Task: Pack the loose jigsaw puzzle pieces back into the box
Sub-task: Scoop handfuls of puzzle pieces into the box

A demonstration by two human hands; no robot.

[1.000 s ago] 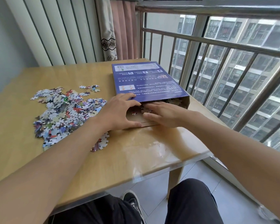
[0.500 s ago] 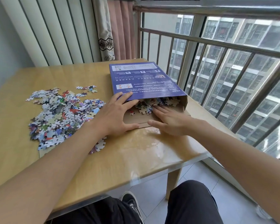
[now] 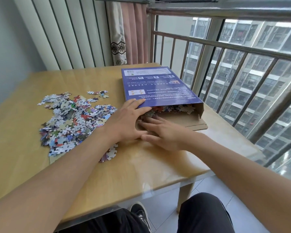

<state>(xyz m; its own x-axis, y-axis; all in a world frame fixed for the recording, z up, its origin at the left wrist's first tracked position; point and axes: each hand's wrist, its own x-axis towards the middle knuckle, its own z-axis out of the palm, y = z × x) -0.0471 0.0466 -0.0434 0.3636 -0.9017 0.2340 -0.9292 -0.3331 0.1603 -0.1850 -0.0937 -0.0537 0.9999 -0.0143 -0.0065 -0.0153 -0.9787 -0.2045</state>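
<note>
Puzzle pieces (image 3: 71,120) lay in a loose heap on the left half of the wooden table (image 3: 141,174), well apart from the railing (image 3: 225,52) side, with a few stragglers beyond the heap and a few under our left forearm. Head view, the only one we had: the purple box (image 3: 158,88) lay flat to the right of the heap, its near end open toward us and a brown flap (image 3: 188,121) folded out onto the table. Some pieces (image 3: 173,109) already sat inside the mouth. Our left hand (image 3: 124,121) rested at the box's near left corner, fingers fairly straight, fingertips on the purple top edge and thumb low by the flap; we judged it was steadying the box and keeping the mouth open. Our right hand (image 3: 163,133) lay flat on the flap, fingers extended and close together, tips reaching into the opening; it gripped nothing we could see, and we judged it was pushing pieces deeper so they would not spill back. Against the frame half a second earlier, the right hand had slid left and forward toward the left hand, and the pieces then sitting out on the flap near the mouth now lay further in, under the lid. The box looked unmoved on the table, and the left hand kept its place. Most of the heap remained unpacked.
</note>
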